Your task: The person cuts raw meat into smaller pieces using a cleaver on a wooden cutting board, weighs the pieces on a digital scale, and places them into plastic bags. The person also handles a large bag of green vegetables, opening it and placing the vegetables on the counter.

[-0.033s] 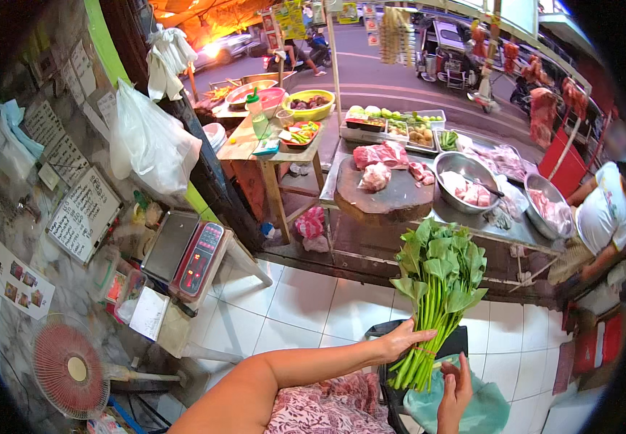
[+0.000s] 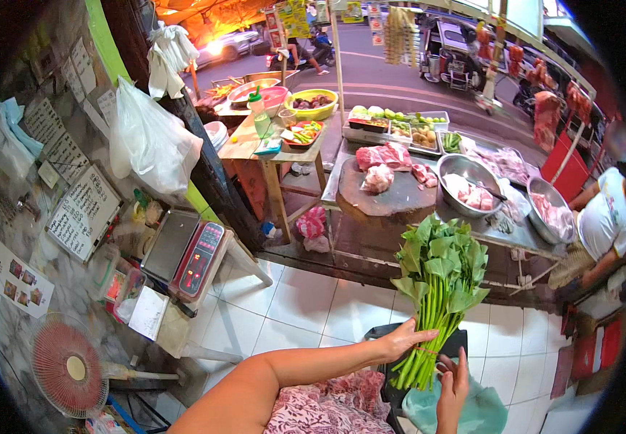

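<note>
A bunch of long-stemmed leafy greens [image 2: 440, 271] stands tilted in front of me, leaves up and cut stems down. Around the lower stems wraps my left hand [image 2: 405, 341], closed on the bunch. Just right of the stems is my right hand [image 2: 454, 387], with its fingertips at a thin reddish rubber band [image 2: 429, 351] that stretches out from the stems. Part of the band is hidden by the stalks and fingers. Below the bunch, a green plastic bag [image 2: 483, 409] lies over a dark chair or stool [image 2: 458, 340].
A metal table [image 2: 472, 230] ahead bears a round chopping block [image 2: 382, 202] with meat, a steel bowl [image 2: 465, 184] and vegetable trays. To the left stand a digital scale [image 2: 183, 253] and a red fan [image 2: 70, 365]. Another person [image 2: 602, 210] is at the right.
My right fingertips have moved slightly at the stems, and the rubber band now shows drawn out toward them. My left hand keeps its hold. The view has shifted slightly.
</note>
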`<state>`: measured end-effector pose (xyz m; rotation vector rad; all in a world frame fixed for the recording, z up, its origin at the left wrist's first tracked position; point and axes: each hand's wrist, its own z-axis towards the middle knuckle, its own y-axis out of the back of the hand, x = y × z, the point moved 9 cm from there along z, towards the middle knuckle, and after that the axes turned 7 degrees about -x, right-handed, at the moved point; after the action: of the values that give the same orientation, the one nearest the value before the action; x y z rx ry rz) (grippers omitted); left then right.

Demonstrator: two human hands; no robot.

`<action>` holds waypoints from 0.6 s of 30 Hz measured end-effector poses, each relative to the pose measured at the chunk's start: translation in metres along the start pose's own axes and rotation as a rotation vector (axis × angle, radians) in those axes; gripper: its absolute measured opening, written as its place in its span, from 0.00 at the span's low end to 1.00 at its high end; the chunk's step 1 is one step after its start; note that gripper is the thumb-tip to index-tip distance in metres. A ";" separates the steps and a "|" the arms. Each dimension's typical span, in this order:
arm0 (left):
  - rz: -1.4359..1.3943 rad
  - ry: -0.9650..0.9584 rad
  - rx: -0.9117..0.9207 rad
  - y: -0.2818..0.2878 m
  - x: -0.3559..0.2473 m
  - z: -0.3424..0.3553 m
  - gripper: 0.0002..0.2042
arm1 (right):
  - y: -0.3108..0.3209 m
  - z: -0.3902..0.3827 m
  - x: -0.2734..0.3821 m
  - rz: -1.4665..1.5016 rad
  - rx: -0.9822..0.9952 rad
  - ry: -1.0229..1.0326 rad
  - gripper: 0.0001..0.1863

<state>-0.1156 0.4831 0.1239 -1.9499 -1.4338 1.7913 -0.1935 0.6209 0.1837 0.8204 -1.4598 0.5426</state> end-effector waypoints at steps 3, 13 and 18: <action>0.126 -0.073 0.054 0.000 -0.034 0.035 0.29 | -0.051 0.058 0.013 0.112 0.041 0.092 0.44; 0.526 -0.317 0.001 0.097 -0.167 0.161 0.34 | -0.127 0.289 0.037 0.313 -0.068 0.102 0.47; 0.714 -0.216 -0.320 0.234 -0.194 0.151 0.13 | -0.180 0.408 0.025 0.236 -0.107 0.181 0.45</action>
<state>-0.0850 0.1499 0.0651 -2.7699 -1.2209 2.2042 -0.3174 0.1929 0.1495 0.5044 -1.4131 0.6919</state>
